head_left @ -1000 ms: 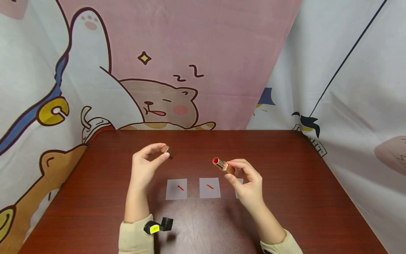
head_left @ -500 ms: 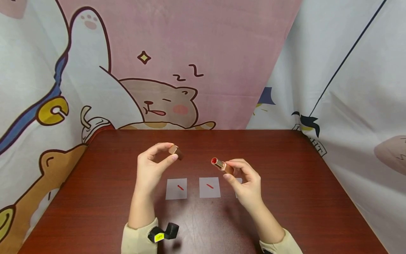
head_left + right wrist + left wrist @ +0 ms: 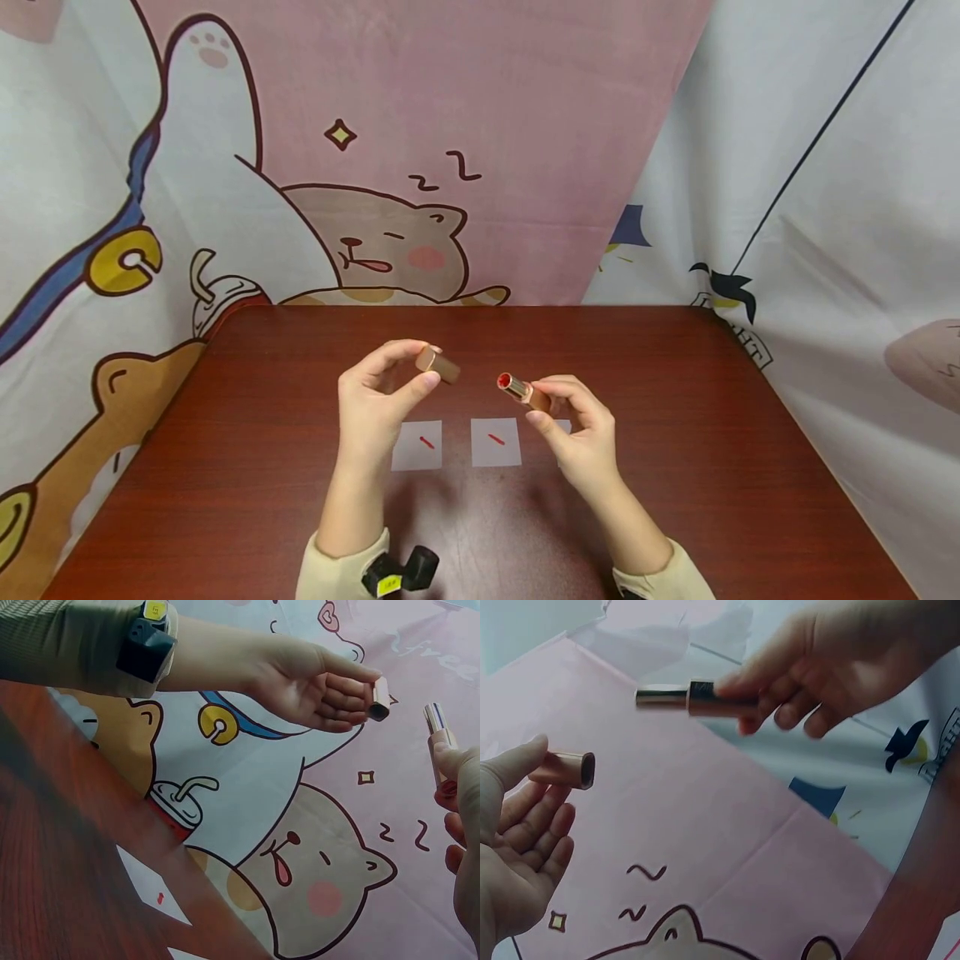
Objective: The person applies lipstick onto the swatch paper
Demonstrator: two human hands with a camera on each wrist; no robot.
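Observation:
My left hand (image 3: 375,400) pinches a rose-gold lipstick cap (image 3: 438,365) between thumb and fingers, raised over the table. In the left wrist view the hollow mouth of the cap (image 3: 587,771) faces right, toward the other hand. My right hand (image 3: 583,433) grips an uncapped lipstick (image 3: 527,392) by its base, its gold tube and red tip angled up to the left. A short gap separates the cap from the tube. In the right wrist view the lipstick (image 3: 439,742) stands near upright in the fingers.
On the brown table (image 3: 262,467) lie two white paper squares, the left one (image 3: 408,458) and the middle one (image 3: 495,454), each with a red stroke. A third paper (image 3: 564,426) is partly hidden behind the right hand. A printed cloth (image 3: 540,125) hangs behind.
My left hand has moved right with the cap, closer to the lipstick, and the cap has turned so more of its side shows. My right hand has shifted only slightly left.

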